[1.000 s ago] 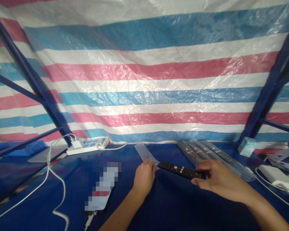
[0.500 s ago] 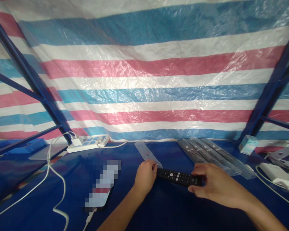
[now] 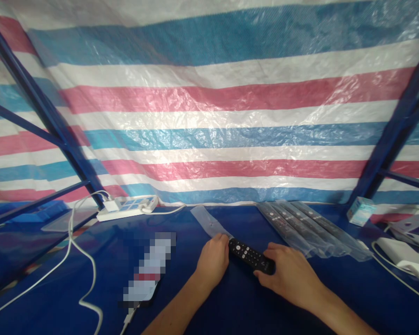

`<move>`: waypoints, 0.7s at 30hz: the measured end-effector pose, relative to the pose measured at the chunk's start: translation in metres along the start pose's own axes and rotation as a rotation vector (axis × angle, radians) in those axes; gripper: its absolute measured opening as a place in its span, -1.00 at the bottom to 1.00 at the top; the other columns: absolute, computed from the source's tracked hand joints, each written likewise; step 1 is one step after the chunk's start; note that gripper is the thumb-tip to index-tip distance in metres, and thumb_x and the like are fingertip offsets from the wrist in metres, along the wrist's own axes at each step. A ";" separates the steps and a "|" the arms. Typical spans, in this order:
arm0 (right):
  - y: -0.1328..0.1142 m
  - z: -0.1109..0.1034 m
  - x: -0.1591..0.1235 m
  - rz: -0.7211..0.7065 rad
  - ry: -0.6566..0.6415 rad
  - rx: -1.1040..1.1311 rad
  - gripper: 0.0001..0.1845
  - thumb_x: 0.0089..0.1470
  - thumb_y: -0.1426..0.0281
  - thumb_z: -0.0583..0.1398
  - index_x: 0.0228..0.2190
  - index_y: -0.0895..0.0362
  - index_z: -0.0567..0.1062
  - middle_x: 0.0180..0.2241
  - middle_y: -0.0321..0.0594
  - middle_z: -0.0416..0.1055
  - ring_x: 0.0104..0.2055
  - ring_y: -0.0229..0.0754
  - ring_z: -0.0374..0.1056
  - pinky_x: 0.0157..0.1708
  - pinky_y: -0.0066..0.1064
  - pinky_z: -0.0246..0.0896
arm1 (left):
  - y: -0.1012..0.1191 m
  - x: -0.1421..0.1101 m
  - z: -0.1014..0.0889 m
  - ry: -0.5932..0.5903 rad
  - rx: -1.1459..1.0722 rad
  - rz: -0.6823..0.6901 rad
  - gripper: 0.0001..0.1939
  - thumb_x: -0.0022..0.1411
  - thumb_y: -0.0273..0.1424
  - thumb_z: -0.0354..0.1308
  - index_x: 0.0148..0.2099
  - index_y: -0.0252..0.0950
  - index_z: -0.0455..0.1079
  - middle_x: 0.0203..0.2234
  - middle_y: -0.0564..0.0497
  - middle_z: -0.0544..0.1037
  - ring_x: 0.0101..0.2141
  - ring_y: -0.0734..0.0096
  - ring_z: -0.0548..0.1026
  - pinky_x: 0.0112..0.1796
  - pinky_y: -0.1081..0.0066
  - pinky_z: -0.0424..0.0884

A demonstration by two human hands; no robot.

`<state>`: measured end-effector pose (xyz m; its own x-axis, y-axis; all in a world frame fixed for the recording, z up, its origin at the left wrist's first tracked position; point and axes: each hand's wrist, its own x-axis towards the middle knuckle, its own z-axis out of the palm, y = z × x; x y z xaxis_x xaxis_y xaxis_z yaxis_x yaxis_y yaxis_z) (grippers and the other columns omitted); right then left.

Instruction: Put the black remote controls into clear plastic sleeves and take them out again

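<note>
My right hand [image 3: 289,274] grips the lower end of a black remote control [image 3: 249,256] between thumb and fingers; its buttons face up. The far end of the remote meets the opening of a clear plastic sleeve [image 3: 209,221], which lies slanted away from me on the table. My left hand [image 3: 214,260] is closed on the near end of that sleeve, its fingertips beside the remote's tip. How far the tip sits inside the plastic is hidden by the fingers. To the right, several bagged remotes [image 3: 300,225] lie side by side.
On the blue table [image 3: 181,288] a phone [image 3: 150,274] with a blurred screen lies at left, a white cable attached. A white power strip [image 3: 127,208] stands behind it. A small light-blue box [image 3: 361,211] and a white adapter [image 3: 403,255] with cables are at right.
The remote has moved left and toward me with my right hand, turning to line up more with the sleeve. My left hand has stayed near the sleeve's mouth.
</note>
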<state>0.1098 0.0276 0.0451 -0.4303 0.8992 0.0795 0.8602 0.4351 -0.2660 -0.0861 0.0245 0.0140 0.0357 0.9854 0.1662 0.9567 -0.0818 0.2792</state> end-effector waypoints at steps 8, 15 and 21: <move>-0.011 0.030 0.014 -0.006 0.018 0.041 -0.74 0.03 0.21 0.19 -0.44 0.14 0.54 -0.34 -0.14 0.49 -0.28 -0.09 0.43 -0.31 -0.39 0.18 | 0.012 -0.006 0.007 -0.041 -0.027 0.117 -0.71 0.34 -0.52 -0.16 -0.21 -0.32 0.40 -0.29 -0.05 0.50 -0.27 0.35 0.48 -0.22 0.41 0.35; 0.022 0.013 0.016 -0.140 -0.145 0.218 -0.73 -0.10 0.16 0.31 -0.37 0.06 0.52 -0.39 -0.28 0.47 -0.34 -0.16 0.38 -0.40 -0.45 0.09 | 0.013 -0.009 0.005 -0.028 -0.062 0.087 -0.71 0.35 -0.50 -0.17 -0.20 -0.31 0.40 -0.30 -0.04 0.50 -0.28 0.34 0.48 -0.21 0.40 0.36; 0.019 0.020 0.019 -0.140 -0.099 0.197 -0.72 -0.10 0.13 0.32 -0.48 0.08 0.48 -0.42 -0.28 0.49 -0.37 -0.17 0.38 -0.45 -0.46 0.03 | 0.010 -0.010 0.001 -0.031 -0.090 0.107 -0.72 0.34 -0.51 -0.15 -0.23 -0.33 0.40 -0.31 -0.06 0.50 -0.28 0.33 0.48 -0.21 0.39 0.36</move>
<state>0.1123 0.0522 0.0222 -0.5742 0.8179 0.0368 0.7249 0.5288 -0.4414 -0.0762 0.0135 0.0144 0.1461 0.9744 0.1710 0.9172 -0.1982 0.3457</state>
